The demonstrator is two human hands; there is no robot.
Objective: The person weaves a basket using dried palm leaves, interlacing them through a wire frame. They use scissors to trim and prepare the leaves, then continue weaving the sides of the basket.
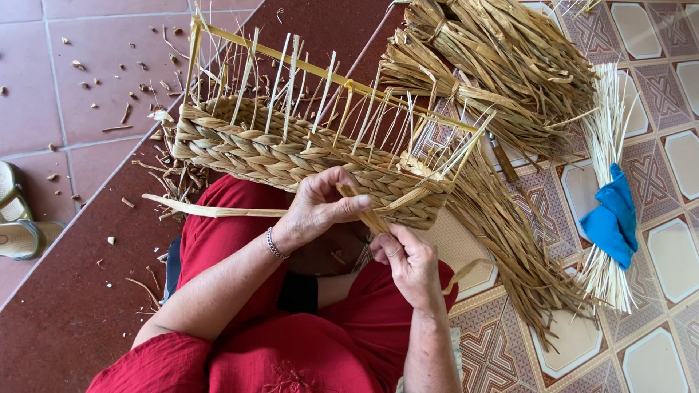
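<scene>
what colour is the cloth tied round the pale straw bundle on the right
Blue: the cloth wraps the pale straw bundle, seen best in the head view.

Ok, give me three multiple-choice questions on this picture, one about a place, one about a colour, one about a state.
1. Where does the half-woven rectangular straw basket rest?
A on a table
B on the person's red-clothed lap
C on a shelf

2. What colour is the cloth around the pale straw bundle?
A blue
B green
C white

3. What is the left hand doing?
A lying flat on the floor
B pinching a straw strand at the basket's wall
C holding scissors

Answers: B, it sits across the red trousers; A, the wrap is plainly blue; B, thumb and fingers close on the strand, with the right hand beside it.
</scene>
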